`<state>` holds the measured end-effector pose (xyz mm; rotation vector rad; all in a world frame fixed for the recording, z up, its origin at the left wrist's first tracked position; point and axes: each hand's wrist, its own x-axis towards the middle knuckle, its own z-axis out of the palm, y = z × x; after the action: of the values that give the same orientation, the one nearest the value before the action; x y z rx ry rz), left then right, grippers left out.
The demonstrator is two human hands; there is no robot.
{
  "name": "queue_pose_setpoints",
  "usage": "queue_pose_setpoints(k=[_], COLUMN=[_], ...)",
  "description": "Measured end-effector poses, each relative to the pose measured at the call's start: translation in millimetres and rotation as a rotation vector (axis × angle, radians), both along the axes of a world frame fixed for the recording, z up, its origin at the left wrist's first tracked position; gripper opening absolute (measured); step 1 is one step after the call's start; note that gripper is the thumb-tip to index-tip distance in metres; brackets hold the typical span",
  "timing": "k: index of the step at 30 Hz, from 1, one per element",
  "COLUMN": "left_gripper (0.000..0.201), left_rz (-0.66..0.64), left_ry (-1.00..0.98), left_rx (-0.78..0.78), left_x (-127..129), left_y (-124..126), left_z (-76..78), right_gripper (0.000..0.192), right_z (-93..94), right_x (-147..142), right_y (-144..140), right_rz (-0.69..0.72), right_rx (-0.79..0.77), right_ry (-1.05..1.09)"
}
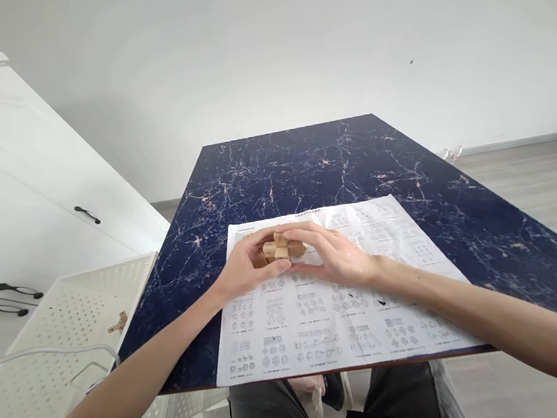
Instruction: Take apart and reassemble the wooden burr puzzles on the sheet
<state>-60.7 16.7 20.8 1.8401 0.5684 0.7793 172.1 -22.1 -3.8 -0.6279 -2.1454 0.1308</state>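
Two hands meet at mid-frame over a printed sheet (342,322) on the dark marble table (333,162). Left hand (245,270) and right hand (337,256) close their fingers around a wooden block puzzle (279,249), which sits between the fingertips.

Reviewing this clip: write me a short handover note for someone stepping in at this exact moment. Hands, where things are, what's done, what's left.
Left hand: grip closed around the left side of the wooden block puzzle.
Right hand: fingers over the puzzle's right side and top, also gripping it.
The puzzle sits on the instruction sheet, which lies flat at the near edge of the dark marble table.
One loose wooden piece lies in the white perforated basket left of the table.
Done: several blocks are joined into a cluster.
Left: whether the cluster is complete is hidden by the hands; the loose piece is still apart.
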Motion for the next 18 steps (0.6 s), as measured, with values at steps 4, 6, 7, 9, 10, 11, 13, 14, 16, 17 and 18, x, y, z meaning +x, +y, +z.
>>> queue_pose_setpoints(k=[4, 6, 7, 9, 10, 11, 13, 14, 16, 17, 18], left_gripper=[0.071, 0.074, 0.074, 0.074, 0.074, 0.074, 0.075, 0.076, 0.076, 0.076, 0.075], left_rz=[0.090, 0.101, 0.102, 0.097, 0.091, 0.085, 0.073, 0.068, 0.060, 0.058, 0.057], left_ry=[-0.023, -0.030, -0.032, -0.032, -0.028, -0.021, -0.004, 0.001, 0.009, 0.011, 0.014], left_rx=[0.016, 0.019, 0.022, 0.026, 0.026, 0.024, 0.013, 0.006, -0.010, -0.017, -0.023], left_x=[-3.2, -4.6, -5.0, -5.4, -5.4, -5.4, -5.1, -4.9, -4.4, -4.3, -4.2], left_y=[0.9, 1.4, 1.6, 1.3, 0.8, 0.2, -1.2, -1.9, -2.7, -2.8, -2.7], left_z=[-2.6, -4.2, -4.7, -4.8, -4.4, -3.8, -2.3, -1.5, -0.3, -0.1, -0.2], right_gripper=[0.060, 0.042, 0.032, 0.019, 0.016, 0.016, 0.017, 0.017, 0.017, 0.016, 0.015], right_z=[3.4, 3.6, 3.6, 3.7, 3.9, 4.2, 4.6, 4.6, 4.2, 3.8, 3.4], right_x=[2.0, 3.2, 3.6, 4.0, 3.9, 3.7, 3.3, 3.2, 3.3, 3.6, 4.0], right_y=[1.8, 3.4, 4.1, 4.7, 4.6, 4.2, 2.9, 2.2, 1.2, 1.0, 1.0], right_rz=[-0.090, -0.132, -0.135, -0.117, -0.105, -0.098, -0.087, -0.080, -0.065, -0.063, -0.064], right_rx=[-0.020, -0.031, -0.040, -0.063, -0.074, -0.087, -0.119, -0.130, -0.133, -0.123, -0.107], right_ry=[0.059, 0.057, 0.042, 0.011, 0.005, 0.007, 0.015, 0.016, 0.009, 0.004, 0.000])
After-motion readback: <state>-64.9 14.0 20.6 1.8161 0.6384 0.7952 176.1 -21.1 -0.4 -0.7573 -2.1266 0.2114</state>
